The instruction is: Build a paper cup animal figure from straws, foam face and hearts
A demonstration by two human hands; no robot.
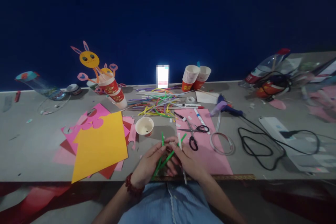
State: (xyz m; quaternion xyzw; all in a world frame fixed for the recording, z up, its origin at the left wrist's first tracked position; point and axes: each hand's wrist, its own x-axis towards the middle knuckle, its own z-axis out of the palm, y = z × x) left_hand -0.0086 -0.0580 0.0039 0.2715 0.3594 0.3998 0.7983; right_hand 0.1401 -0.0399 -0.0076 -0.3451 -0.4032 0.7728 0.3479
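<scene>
My two hands are close together at the table's front edge. My left hand [154, 158], with a beaded bracelet on its wrist, is closed on a green pipe cleaner [158, 165]. Pinched in my right hand [187, 158] are a white pipe cleaner [180, 140], roughly upright, and a slanting green pipe cleaner [168, 159] that crosses the left one low down. Where they pass behind the fingers is hidden. Just beyond stands a paper cup [144, 127]. A heap of coloured pipe cleaners [157, 103] lies farther back. Black-handled scissors [193, 131] rest to the right on pink paper [210, 157].
At left are yellow card [102, 147] over pink and red sheets, and stacked cups with a rabbit-faced figure [89, 59]. Stacked paper cups [190, 77] stand behind. A glue gun [228, 108], clear tape roll [222, 143], black cable [246, 154] and power strip [275, 126] lie right.
</scene>
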